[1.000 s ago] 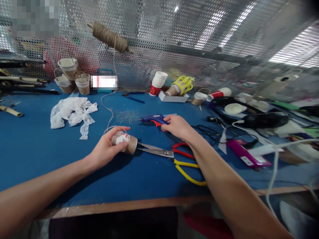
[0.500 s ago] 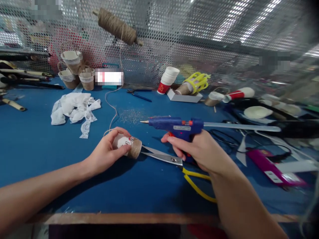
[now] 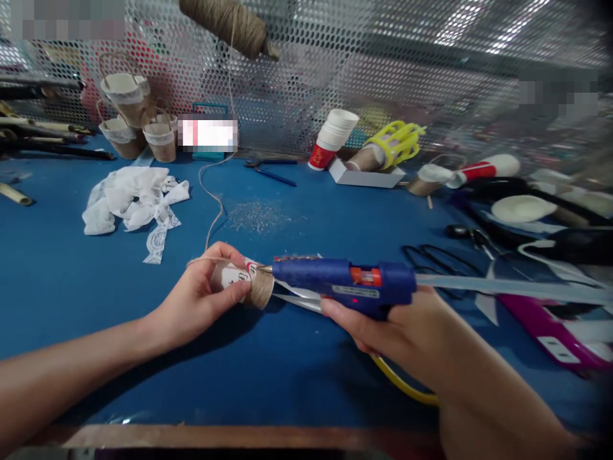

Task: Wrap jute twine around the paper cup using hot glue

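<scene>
My left hand [image 3: 194, 297] grips a small paper cup [image 3: 261, 287] lying on its side, its right end wrapped in brown twine. A loose strand of twine [image 3: 211, 182] runs from the cup up to a spool [image 3: 225, 25]. My right hand [image 3: 383, 326] is closed around a blue hot glue gun [image 3: 345, 287] with a clear glue stick in its back. The gun's nozzle is at the cup, by the edge of the wrapped twine. Open scissors [image 3: 407, 386] with yellow handles lie below the gun, partly hidden by it and my hand.
White lace [image 3: 129, 198] lies at the left, twine-covered baskets [image 3: 125, 96] behind it. Blue pliers [image 3: 272, 174], stacked paper cups [image 3: 335, 137] and a white box [image 3: 366, 177] stand along the back. Black cables [image 3: 431, 255] and a purple item [image 3: 550, 338] are at the right.
The glue gun in my right hand has come down and left, so its nozzle is now at the cup. It covers more of the scissors. The view has shifted slightly.
</scene>
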`<state>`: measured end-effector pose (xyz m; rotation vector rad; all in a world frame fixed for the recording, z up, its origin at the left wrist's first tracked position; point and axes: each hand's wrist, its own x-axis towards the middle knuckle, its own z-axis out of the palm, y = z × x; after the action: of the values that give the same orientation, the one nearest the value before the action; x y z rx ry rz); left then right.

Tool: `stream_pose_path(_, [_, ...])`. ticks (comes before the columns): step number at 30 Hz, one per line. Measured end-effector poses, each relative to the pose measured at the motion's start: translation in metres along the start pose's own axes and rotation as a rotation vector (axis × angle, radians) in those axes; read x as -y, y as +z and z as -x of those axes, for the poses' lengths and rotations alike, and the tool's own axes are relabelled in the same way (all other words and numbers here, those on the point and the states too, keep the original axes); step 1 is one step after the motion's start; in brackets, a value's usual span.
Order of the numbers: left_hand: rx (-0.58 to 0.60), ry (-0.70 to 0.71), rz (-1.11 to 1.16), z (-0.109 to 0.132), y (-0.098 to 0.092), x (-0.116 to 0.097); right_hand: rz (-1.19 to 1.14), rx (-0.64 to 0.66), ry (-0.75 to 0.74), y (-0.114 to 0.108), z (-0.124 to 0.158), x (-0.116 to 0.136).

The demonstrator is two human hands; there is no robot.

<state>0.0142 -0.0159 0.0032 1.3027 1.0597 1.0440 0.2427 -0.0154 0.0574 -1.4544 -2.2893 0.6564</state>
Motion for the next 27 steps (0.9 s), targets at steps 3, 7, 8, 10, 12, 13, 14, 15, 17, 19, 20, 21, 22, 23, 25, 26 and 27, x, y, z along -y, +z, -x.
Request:
stream_pose_path(3, [-0.014, -0.006, -0.069, 0.0008, 0.0000, -0.0015, 0.086, -0.021, -0.114, 0.0005, 0.0014, -0.0019])
stream_pose_path(7, [-0.009, -0.005, -0.110, 0.0018, -0.0008, -0.0014, 0.127, -0.061, -0.185, 0.0017, 0.0022, -0.0014])
stream_pose_path(8, [-0.005, -0.003, -0.116, 0.0019, -0.0010, -0.0010, 0.129, -0.067, -0.189, 0.0019, 0.0027, -0.0011])
stream_pose_path(10, [0.005, 0.002, -0.118, 0.0019, -0.0015, -0.0003, 0.128, -0.077, -0.195, 0.0023, 0.0036, -0.0004])
stream_pose_path(12, [0.014, 0.010, -0.116, 0.0019, -0.0017, -0.0002, 0.135, -0.085, -0.205, 0.0026, 0.0041, 0.0005])
stream_pose_path(13, [0.016, 0.016, -0.119, 0.0018, -0.0017, -0.0003, 0.145, -0.092, -0.207, 0.0028, 0.0042, 0.0010])
stream_pose_path(14, [0.019, 0.023, -0.126, 0.0018, -0.0017, -0.0005, 0.158, -0.102, -0.209, 0.0030, 0.0043, 0.0014])
stream_pose_path(15, [0.022, 0.033, -0.136, 0.0018, -0.0017, -0.0006, 0.172, -0.108, -0.210, 0.0032, 0.0044, 0.0015])
stream_pose_path(17, [0.026, 0.054, -0.159, 0.0022, -0.0017, -0.0007, 0.192, -0.113, -0.212, 0.0034, 0.0049, 0.0011])
stream_pose_path(19, [0.028, 0.070, -0.184, 0.0031, -0.0015, -0.0005, 0.201, -0.112, -0.214, 0.0034, 0.0056, 0.0002])
stream_pose_path(20, [0.027, 0.075, -0.195, 0.0038, -0.0012, -0.0004, 0.203, -0.107, -0.211, 0.0032, 0.0059, -0.0003])
stream_pose_path(21, [0.023, 0.080, -0.206, 0.0045, -0.0009, -0.0004, 0.206, -0.110, -0.207, 0.0030, 0.0061, -0.0007])
stream_pose_path(22, [0.018, 0.089, -0.219, 0.0053, -0.0005, -0.0004, 0.212, -0.114, -0.204, 0.0028, 0.0061, -0.0009])
stream_pose_path(23, [0.015, 0.109, -0.234, 0.0061, -0.0001, -0.0005, 0.220, -0.116, -0.207, 0.0027, 0.0060, -0.0010])
stream_pose_path(25, [0.016, 0.175, -0.265, 0.0074, 0.0005, -0.0007, 0.238, -0.128, -0.224, 0.0030, 0.0056, -0.0011])
stream_pose_path(26, [0.020, 0.210, -0.280, 0.0078, 0.0007, -0.0007, 0.246, -0.129, -0.233, 0.0033, 0.0055, -0.0012])
stream_pose_path(27, [0.024, 0.239, -0.294, 0.0080, 0.0007, -0.0006, 0.253, -0.130, -0.242, 0.0037, 0.0056, -0.0013])
